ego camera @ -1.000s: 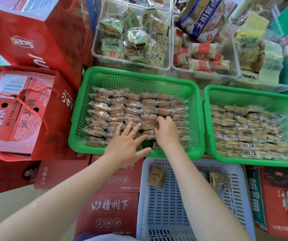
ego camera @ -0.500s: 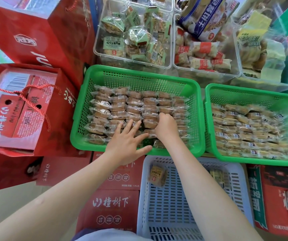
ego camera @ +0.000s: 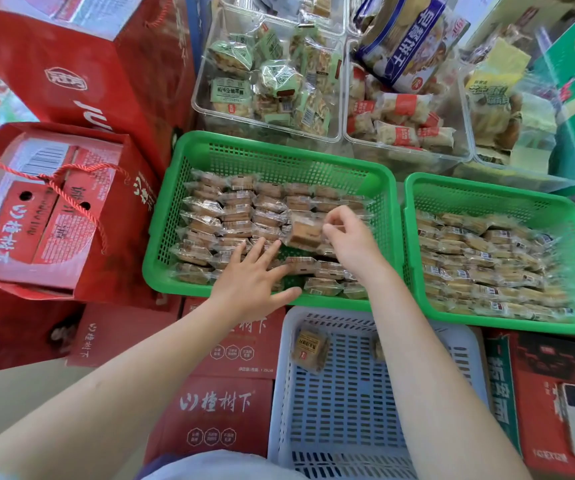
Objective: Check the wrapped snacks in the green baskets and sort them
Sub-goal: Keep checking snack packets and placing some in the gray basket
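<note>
Across the left green basket (ego camera: 175, 216), rows of wrapped snacks remain unsorted; the left hand (ego camera: 251, 282) rests spread and flat on them near the front rim. Beside it, the right hand (ego camera: 352, 237) pinches one snack (ego camera: 305, 232) lifted above the rows. Rightward, the second green basket (ego camera: 487, 199) looks untouched. Below, the white basket (ego camera: 459, 344) holds only a couple of packets, so sorting seems barely begun.

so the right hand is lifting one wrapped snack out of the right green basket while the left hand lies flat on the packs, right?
Not quite: the head view shows the right hand pinching one wrapped snack over the left green basket, not the right green basket. The rest holds: the left hand lies with straight fingers on the packs in that same basket.
</note>
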`<state>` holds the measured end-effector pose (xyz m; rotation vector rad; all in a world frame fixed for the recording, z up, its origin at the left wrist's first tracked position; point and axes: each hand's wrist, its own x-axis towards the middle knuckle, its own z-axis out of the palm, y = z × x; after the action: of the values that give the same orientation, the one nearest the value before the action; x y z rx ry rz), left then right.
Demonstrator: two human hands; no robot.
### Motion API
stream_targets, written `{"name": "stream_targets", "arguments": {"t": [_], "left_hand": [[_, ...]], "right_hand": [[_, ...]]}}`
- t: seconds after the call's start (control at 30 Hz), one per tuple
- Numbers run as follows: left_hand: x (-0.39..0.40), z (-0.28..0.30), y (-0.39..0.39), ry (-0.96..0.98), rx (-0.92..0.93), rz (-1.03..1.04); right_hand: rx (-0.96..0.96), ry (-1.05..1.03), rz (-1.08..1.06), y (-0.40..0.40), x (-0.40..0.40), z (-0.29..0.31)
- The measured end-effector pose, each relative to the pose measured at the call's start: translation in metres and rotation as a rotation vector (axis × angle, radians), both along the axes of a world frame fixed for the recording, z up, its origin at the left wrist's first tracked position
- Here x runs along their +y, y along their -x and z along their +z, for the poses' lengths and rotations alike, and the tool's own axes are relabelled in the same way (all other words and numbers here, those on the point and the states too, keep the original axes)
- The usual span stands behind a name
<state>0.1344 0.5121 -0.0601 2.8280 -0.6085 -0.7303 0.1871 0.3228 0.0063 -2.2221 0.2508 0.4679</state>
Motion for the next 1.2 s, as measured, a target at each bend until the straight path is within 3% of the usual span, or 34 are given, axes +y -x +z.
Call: {"name": "stream_targets", "arguments": {"t": [0.13, 0.27, 0.33, 0.43, 0.6, 0.87, 1.1, 1.2], "left_hand": [[0.004, 0.004, 0.003, 0.147, 0.001, 0.099], [0.003, 0.029, 0.017, 0.748, -0.046, 0.652], [-0.002, 0.055, 0.031, 1.051, 0.164, 0.936], [-0.001, 0.083, 0.067, 1.339, 0.595, 1.035], [0.017, 0.095, 0.132, 1.399, 0.701, 1.050], [0.025, 0.111, 0.194, 1.570, 0.903, 1.148], [0.038, 0.108, 0.228, 1.546, 0.785, 1.247], [0.044, 0.112, 0.237, 1.503, 0.651, 1.275]], "right_hand": [[-0.095, -0.350, -0.326, 0.029, -0.005, 0.024], [0.040, -0.881, -0.637, 0.071, -0.004, 0.044], [0.133, -0.996, -0.677, 0.093, 0.002, 0.043], [0.241, -0.944, -0.636, 0.128, 0.015, 0.038], [0.154, -0.687, -0.487, 0.183, 0.023, 0.038], [0.059, -0.624, -0.448, 0.232, 0.036, 0.061], [0.247, -0.606, -0.202, 0.265, 0.034, 0.063], [0.196, -0.596, -0.090, 0.277, 0.033, 0.063]]}}
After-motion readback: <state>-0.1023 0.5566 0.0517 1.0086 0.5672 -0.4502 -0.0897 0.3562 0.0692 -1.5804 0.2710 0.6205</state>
